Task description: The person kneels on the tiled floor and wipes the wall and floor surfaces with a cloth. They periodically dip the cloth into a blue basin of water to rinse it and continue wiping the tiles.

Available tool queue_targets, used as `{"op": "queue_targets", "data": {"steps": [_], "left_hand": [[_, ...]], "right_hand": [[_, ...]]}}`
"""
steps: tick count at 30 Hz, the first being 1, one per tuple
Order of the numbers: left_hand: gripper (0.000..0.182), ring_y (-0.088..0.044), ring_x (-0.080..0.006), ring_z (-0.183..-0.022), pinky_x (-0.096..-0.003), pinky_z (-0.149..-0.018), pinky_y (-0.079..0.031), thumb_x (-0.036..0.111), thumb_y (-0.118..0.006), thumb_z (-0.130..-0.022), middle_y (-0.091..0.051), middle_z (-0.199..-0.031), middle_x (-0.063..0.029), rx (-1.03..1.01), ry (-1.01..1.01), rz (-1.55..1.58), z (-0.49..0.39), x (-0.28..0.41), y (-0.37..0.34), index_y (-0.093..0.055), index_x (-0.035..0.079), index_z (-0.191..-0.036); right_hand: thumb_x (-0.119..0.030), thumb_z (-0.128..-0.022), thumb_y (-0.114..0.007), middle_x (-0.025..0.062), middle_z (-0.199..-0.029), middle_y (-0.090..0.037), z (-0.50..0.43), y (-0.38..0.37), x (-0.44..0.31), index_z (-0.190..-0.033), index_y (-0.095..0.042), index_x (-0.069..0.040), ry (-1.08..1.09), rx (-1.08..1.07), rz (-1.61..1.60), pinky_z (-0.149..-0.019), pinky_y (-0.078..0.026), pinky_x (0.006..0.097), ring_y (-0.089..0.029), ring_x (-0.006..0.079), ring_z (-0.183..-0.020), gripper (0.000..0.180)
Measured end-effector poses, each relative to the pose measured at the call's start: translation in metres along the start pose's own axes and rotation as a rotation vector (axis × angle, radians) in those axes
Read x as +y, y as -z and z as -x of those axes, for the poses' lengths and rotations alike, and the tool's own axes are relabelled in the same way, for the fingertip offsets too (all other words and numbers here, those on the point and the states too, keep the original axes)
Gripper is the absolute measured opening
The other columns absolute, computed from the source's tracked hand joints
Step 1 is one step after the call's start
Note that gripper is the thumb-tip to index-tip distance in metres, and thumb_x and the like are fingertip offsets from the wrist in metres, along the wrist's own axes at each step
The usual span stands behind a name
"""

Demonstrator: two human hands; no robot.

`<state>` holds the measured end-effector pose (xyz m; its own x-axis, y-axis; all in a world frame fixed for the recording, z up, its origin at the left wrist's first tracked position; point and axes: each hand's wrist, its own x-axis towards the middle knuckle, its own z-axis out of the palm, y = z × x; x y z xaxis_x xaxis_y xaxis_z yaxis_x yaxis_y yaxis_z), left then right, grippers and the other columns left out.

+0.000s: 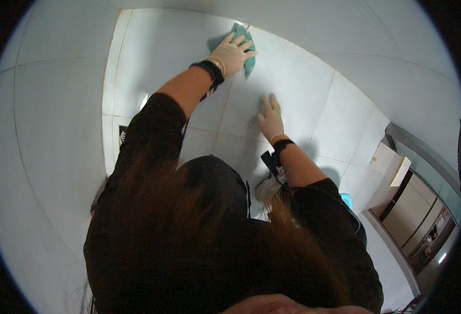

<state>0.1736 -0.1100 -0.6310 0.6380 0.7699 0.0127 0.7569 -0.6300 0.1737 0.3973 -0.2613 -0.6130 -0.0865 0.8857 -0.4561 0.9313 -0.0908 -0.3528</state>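
My left hand (230,55), in a pale thin glove, presses flat with spread fingers on a green cloth (250,66). The cloth lies on white floor tiles (289,55) close to the base of the far wall, its edges showing around the hand. Nearer to me and to the right, my gloved right hand (271,117) holds nothing. Its fingers are a little apart, and its fingertips appear to rest on the tiles. Black bands circle both wrists.
Tiled walls (58,129) rise at the left and ahead. A small framed dark opening (123,133) in the floor is partly hidden by my left sleeve. A blue object (346,200) shows beside my right arm. At the right are a doorway sill (395,251) and a pale board edge (400,171).
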Motion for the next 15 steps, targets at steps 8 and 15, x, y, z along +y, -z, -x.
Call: {"op": "queue_targets", "data": {"steps": [8,15], "left_hand": [[0.048,-0.038,-0.0281,-0.144,-0.0423,-0.12,-0.03,0.022,-0.047,-0.101,-0.044,-0.153,-0.0126,-0.506,-0.289,0.786,0.211,0.105,-0.052,-0.045,0.013,-0.148],[0.031,-0.06,-0.0279,-0.119,-0.0414,-0.101,-0.048,0.019,-0.053,-0.095,-0.064,-0.128,-0.0106,-0.228,-0.467,0.643,0.194,0.085,-0.056,-0.064,0.015,-0.124]], "right_hand": [[-0.022,-0.093,-0.06,0.0134,-0.163,-0.026,0.021,-0.007,-0.047,-0.154,-0.032,-0.014,0.433,-0.485,0.3,-0.121,-0.025,0.0488,-0.024,0.0347,-0.15,0.068],[-0.017,-0.093,-0.056,0.02,-0.158,-0.033,0.033,-0.023,-0.056,-0.152,-0.034,-0.007,0.36,-0.509,0.213,-0.116,-0.034,0.0472,-0.035,0.0389,-0.143,0.064]]}}
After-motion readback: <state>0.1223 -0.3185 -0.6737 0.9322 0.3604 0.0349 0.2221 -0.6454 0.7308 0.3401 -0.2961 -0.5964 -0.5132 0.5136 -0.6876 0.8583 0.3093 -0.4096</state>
